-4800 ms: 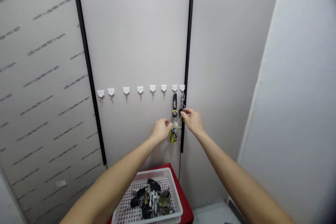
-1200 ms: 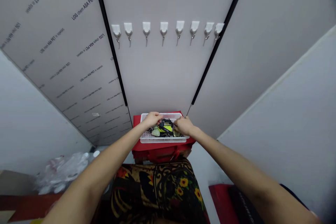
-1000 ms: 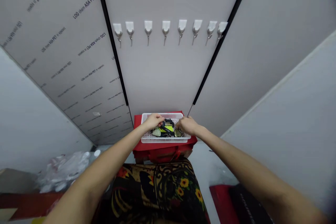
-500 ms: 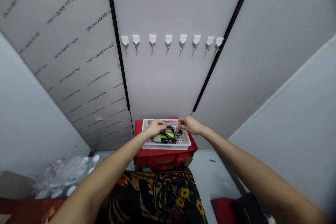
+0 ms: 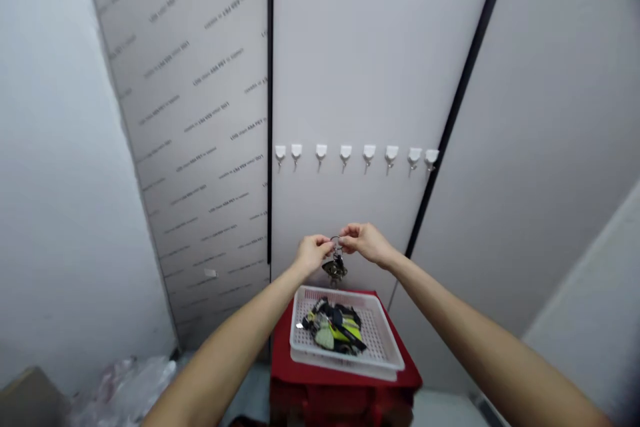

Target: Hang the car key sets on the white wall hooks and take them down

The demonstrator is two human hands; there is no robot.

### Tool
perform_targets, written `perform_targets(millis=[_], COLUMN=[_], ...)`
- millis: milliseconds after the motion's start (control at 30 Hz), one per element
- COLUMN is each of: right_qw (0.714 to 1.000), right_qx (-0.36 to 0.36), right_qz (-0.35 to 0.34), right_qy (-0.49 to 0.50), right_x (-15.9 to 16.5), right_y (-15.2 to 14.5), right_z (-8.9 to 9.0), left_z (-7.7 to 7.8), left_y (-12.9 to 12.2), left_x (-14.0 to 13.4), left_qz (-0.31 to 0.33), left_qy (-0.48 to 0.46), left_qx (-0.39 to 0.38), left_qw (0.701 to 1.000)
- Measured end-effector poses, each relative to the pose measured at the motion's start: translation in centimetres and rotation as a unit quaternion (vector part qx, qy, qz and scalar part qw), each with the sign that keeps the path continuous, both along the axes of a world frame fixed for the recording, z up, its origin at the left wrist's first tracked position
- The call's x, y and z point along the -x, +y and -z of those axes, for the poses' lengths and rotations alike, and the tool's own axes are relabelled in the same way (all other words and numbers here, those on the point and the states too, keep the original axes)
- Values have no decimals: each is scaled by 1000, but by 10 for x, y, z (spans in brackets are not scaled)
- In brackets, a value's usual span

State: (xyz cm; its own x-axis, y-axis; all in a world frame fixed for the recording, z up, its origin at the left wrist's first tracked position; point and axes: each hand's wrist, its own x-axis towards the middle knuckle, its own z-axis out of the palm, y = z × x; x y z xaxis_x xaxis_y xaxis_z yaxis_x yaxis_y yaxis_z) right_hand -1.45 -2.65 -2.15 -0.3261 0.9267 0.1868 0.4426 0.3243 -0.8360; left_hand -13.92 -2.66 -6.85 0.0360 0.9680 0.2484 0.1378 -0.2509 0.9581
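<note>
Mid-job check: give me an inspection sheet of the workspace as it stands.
Surface: red-covered stand with a white basket on it.
Job's things: one keyring held up behind the basket; a pile of keyrings inside; eight white hooks in a row.
Clutter: plastic and a box at lower left, blurred.
Hands: left hand and right hand pinch the held keyring's top.
Cables: nothing seen.
Surroundings: pale panels, black strips.

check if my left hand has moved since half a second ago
Yes: the left hand has risen from the basket toward the white hooks.
</note>
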Motion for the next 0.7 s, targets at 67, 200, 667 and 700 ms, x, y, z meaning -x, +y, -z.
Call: perform_targets(millis=[67, 200, 667, 700], right_qw=[998, 986, 968, 966], right_qx=[-31, -85, -209, -217], right_qz=[11, 21, 138, 141], right_qy=[58, 145, -3, -14], right_x=[22, 69, 157, 158], right_y=[8, 26, 86, 88], right_z=[-21, -61, -95, -93], left_z=[-30, -84, -124, -122], left_y=[8, 20, 77, 81], left_x=[19, 53, 114, 115], left_qz=[-25, -75, -324, -334], left_qy=[-41, -112, 10, 27], left_qx=[-15, -44, -54, -56], left_qw=[999, 990, 944, 941])
